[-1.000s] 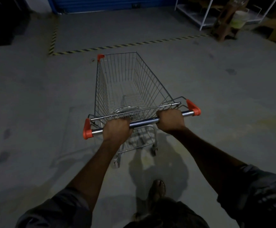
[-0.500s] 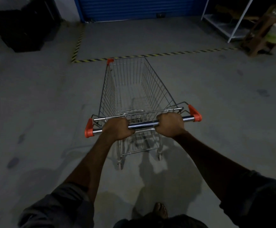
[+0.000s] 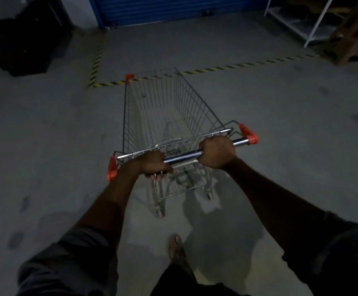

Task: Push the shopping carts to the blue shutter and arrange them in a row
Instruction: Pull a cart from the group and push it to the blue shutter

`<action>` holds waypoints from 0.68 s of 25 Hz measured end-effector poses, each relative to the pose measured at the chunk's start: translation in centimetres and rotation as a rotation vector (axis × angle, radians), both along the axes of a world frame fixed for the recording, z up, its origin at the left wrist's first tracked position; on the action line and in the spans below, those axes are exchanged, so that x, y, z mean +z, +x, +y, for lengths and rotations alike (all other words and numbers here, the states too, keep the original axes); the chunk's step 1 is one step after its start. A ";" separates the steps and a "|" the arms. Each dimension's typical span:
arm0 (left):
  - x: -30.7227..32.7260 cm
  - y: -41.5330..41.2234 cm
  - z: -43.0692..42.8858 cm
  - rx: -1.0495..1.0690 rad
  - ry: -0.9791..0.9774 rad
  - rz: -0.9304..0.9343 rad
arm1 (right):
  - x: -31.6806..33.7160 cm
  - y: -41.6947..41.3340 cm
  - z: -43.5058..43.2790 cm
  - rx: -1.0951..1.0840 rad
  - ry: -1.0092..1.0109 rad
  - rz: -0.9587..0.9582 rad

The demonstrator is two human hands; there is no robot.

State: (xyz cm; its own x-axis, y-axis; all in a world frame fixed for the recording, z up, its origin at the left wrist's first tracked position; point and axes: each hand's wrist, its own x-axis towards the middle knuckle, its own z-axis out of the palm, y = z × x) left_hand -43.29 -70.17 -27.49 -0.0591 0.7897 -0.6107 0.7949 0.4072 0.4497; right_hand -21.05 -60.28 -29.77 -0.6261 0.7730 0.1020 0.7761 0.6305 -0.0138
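An empty wire shopping cart (image 3: 165,107) with orange corner caps stands in front of me on the grey floor. My left hand (image 3: 152,164) grips the left part of its chrome handle bar (image 3: 182,155). My right hand (image 3: 217,151) grips the bar further right, near the orange end cap. The cart's nose reaches the yellow-black floor tape (image 3: 237,66). The blue shutter (image 3: 173,9) runs along the far wall, straight ahead of the cart.
Dark black boxes (image 3: 24,43) are stacked at the far left. A white metal shelf (image 3: 308,24) and a brown wooden stand (image 3: 351,39) are at the far right. Bare concrete floor lies between the tape and the shutter. My foot (image 3: 176,246) steps behind the cart.
The cart and I have moved forward toward the shutter; the cart's front now reaches the tape line. Both hands keep their grip on the bar.
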 end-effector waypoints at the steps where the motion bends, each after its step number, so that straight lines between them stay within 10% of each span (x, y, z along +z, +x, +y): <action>1: -0.1 -1.4 1.1 -0.003 0.061 0.024 | 0.1 -1.5 1.1 -0.006 0.016 -0.013; 10: -2.5 -12.6 8.8 -0.139 0.598 0.728 | 0.8 -14.3 11.0 -0.044 0.075 -0.102; 17: -3.6 -20.3 15.7 -0.101 0.671 0.929 | -3.2 -22.2 20.3 0.171 0.424 0.326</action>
State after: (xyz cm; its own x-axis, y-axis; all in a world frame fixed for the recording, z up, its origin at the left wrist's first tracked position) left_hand -63.63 -54.46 -31.07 -0.1840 0.9662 0.1805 0.9486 0.2227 -0.2247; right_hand -43.29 -39.99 -33.02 -0.6229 0.5127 0.5909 0.6606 0.7493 0.0462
